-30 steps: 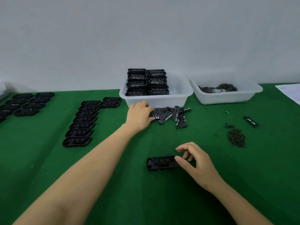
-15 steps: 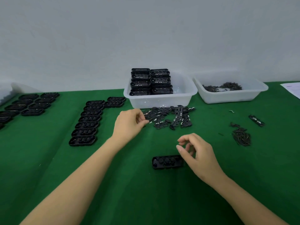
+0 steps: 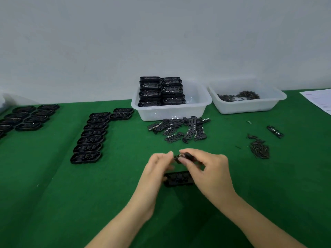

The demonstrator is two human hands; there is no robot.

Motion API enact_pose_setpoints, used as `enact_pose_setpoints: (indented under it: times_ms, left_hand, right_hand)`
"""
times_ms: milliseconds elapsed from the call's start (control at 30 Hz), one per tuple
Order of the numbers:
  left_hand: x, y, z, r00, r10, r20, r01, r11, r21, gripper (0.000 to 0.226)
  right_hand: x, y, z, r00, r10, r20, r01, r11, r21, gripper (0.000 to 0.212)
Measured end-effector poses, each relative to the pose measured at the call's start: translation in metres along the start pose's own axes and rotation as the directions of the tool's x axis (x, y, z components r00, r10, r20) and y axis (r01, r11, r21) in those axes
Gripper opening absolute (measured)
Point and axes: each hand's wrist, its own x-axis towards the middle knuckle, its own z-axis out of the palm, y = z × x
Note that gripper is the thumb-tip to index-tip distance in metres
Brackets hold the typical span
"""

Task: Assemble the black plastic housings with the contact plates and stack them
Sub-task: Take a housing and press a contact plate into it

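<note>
Housing (image 3: 179,179), black plastic, lies flat on the green surface (image 3: 53,203) directly in front of me, its left end partly covered by my left hand (image 3: 157,169) and its right end by my right hand (image 3: 207,172). I hold both hands together just above it. My right hand pinches a contact plate (image 3: 185,156) between thumb and forefinger. My left hand has its fingertips at the plate's left end; motion blur prevents me from confirming whether it grips the plate or only touches it.

Loose contact plates (image 3: 179,129) form a scattered pile on the surface beyond my hands, just in front of the left bin (image 3: 170,111). This white plastic bin carries two adjacent stacks of housings (image 3: 161,91) that rise above its rim. The right bin (image 3: 247,104), also white, stands just beside it and contains small dark parts (image 3: 238,96) too small to identify.

A column of open housings (image 3: 91,135) runs along the surface to the left, with two more at its far end next to the left bin. A second group of housings (image 3: 26,117) lies in two rows near the left edge. A pile of small dark pins (image 3: 259,149) lies to the right, with a single plate (image 3: 275,131) near it. A sheet of paper (image 3: 320,101) lies at the far right edge.
</note>
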Motion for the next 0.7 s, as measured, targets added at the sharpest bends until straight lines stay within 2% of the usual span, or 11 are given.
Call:
enact_pose_setpoints:
  times_ms: [33, 67, 100, 133, 167, 267, 333, 433, 533, 600, 700]
  left_hand:
    - [-0.002, -0.004, -0.003, 0.972, 0.233, -0.011, -0.222, 0.938, 0.265, 0.034]
    - [-0.003, -0.008, -0.006, 0.904, 0.422, 0.063, -0.393, 0.765, 0.510, 0.039]
    - [-0.003, -0.013, -0.008, 0.824, 0.543, 0.162, -0.504, 0.572, 0.647, 0.043]
    - [-0.003, -0.014, -0.008, 0.782, 0.587, 0.208, -0.542, 0.477, 0.692, 0.044]
    - [-0.003, -0.014, -0.008, 0.766, 0.610, 0.203, -0.550, 0.459, 0.698, 0.042]
    - [-0.003, -0.012, -0.009, 0.752, 0.645, 0.138, -0.551, 0.499, 0.669, 0.034]
    - [0.001, -0.011, -0.012, 0.747, 0.650, 0.141, -0.560, 0.500, 0.661, 0.033]
    - [0.010, -0.005, -0.022, 0.787, 0.590, 0.181, -0.545, 0.527, 0.652, 0.033]
    - [0.021, 0.000, -0.028, 0.831, 0.460, 0.313, -0.534, 0.502, 0.680, 0.030]
    - [0.028, 0.000, -0.026, 0.832, 0.391, 0.394, -0.546, 0.444, 0.710, 0.027]
    - [0.038, 0.000, -0.022, 0.826, 0.308, 0.472, -0.562, 0.372, 0.739, 0.026]
  right_hand:
    - [0.001, -0.002, -0.002, 0.975, 0.219, 0.028, -0.220, 0.953, 0.209, 0.010]
    - [0.001, -0.003, -0.002, 0.905, 0.406, 0.129, -0.422, 0.811, 0.407, 0.009]
    - [0.000, -0.002, -0.002, 0.823, 0.515, 0.239, -0.554, 0.635, 0.538, 0.010]
    - [-0.002, 0.000, -0.002, 0.768, 0.565, 0.301, -0.617, 0.528, 0.584, 0.010]
    - [-0.004, 0.001, 0.000, 0.742, 0.586, 0.325, -0.646, 0.494, 0.582, 0.011]
    - [-0.008, 0.002, 0.001, 0.752, 0.529, 0.393, -0.654, 0.520, 0.550, 0.014]
    - [-0.007, 0.010, -0.006, 0.775, 0.431, 0.462, -0.623, 0.641, 0.447, 0.023]
    - [-0.001, 0.038, -0.022, 0.804, 0.334, 0.492, -0.372, 0.928, -0.023, 0.061]
    - [-0.003, 0.061, -0.028, 0.748, 0.346, 0.567, -0.207, 0.932, -0.296, 0.087]
    - [-0.008, 0.067, -0.023, 0.746, 0.318, 0.585, -0.137, 0.933, -0.332, 0.082]
    - [-0.014, 0.068, -0.012, 0.808, 0.243, 0.537, -0.044, 0.933, -0.357, 0.059]
